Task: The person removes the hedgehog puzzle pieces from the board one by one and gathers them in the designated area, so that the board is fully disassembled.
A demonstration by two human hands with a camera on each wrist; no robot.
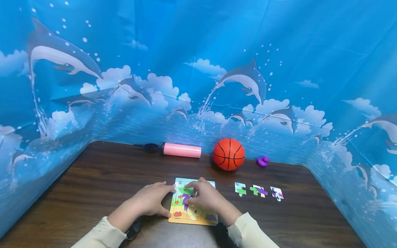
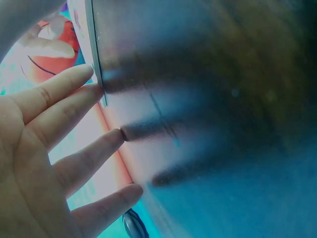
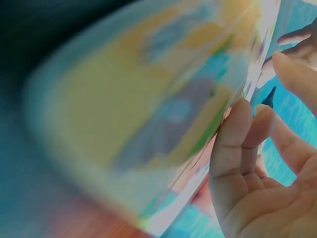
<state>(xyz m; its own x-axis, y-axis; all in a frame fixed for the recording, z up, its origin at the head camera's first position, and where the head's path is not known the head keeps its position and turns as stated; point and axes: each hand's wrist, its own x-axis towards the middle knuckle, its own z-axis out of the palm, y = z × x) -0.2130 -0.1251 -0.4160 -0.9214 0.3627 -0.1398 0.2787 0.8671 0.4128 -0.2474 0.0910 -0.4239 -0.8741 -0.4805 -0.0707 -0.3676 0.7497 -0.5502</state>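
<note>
A colourful jigsaw puzzle board [image 1: 179, 207] lies on the dark wooden table. At its left edge my left hand [image 1: 152, 200] rests with fingers spread and fairly straight, the thumb by the lower left corner; in the left wrist view, fingertips touch the board's edge [image 2: 94, 44]. My right hand [image 1: 207, 197] is over the board's upper right part, hiding some of the picture. Its bent fingers touch the puzzle surface [image 3: 94, 114] in the right wrist view. Thumb and index finger stand apart, and no loose piece shows between them.
Three loose puzzle pieces lie in a row right of the board: a left one [image 1: 240, 188], a middle one [image 1: 259, 190] and a right one [image 1: 277, 193]. Along the back are a pink hand pump [image 1: 182, 150], an orange basketball [image 1: 228, 154] and a purple toy [image 1: 263, 161]. A dolphin-print curtain [image 1: 198, 69] hangs behind.
</note>
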